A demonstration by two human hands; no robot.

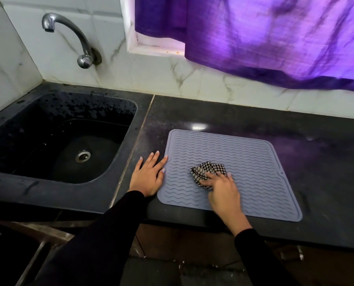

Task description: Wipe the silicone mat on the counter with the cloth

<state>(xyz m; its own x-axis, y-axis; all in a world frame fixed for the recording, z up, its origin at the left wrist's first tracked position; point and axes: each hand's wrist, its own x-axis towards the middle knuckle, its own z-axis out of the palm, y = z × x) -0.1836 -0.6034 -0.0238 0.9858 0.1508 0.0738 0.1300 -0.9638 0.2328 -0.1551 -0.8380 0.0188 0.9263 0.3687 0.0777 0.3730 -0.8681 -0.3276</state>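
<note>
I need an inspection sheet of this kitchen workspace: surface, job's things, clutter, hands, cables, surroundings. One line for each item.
Surface: dark stone counter, glossy, with a light reflection behind the mat.
Job's things: grey ribbed silicone mat lies flat near the front edge; crumpled checked cloth rests on it.
Clutter: nothing seen.
Hands: left hand flat on the counter, fingers touching the mat's left edge; right hand grips the cloth.
Cables: nothing seen.
Surroundings: black sink at left, wall tap above it, purple curtain over marbled tiles.

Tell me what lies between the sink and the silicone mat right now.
In the head view, the left hand lies flat on bare dark counter between the sink and mat, fingertips touching the mat's left edge.
</note>
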